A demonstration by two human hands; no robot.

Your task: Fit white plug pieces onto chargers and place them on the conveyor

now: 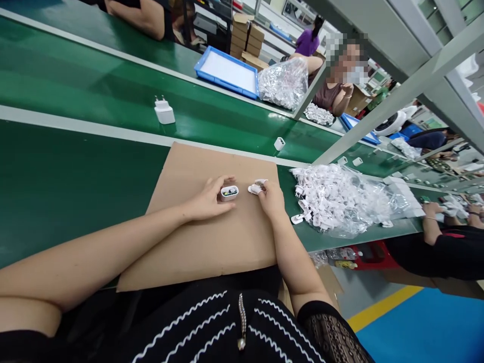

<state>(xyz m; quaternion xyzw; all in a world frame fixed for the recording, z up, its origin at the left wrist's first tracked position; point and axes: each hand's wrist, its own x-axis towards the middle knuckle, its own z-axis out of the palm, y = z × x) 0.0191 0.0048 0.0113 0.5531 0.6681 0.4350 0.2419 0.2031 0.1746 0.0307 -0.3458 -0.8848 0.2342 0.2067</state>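
My left hand (207,200) grips a small white charger casing (229,192) from the side, its open end facing up and showing a circuit board with coloured parts inside. My right hand (270,198) pinches a small white plastic plug piece (255,188) at the fingertips, a short gap from the casing. Both hands are above a flat brown cardboard sheet (204,222) lying on the green conveyor belt (75,186). Just right of my right hand lies a clear plastic bag of white plug pieces (340,199), spilling loose.
A finished white charger (165,112) with metal prongs and a small white cube (279,143) stand on the belts. Beyond are a blue tray (227,72), a bag of parts (283,83), cardboard boxes (242,35) and co-workers; a grey metal frame (397,96) crosses the upper right.
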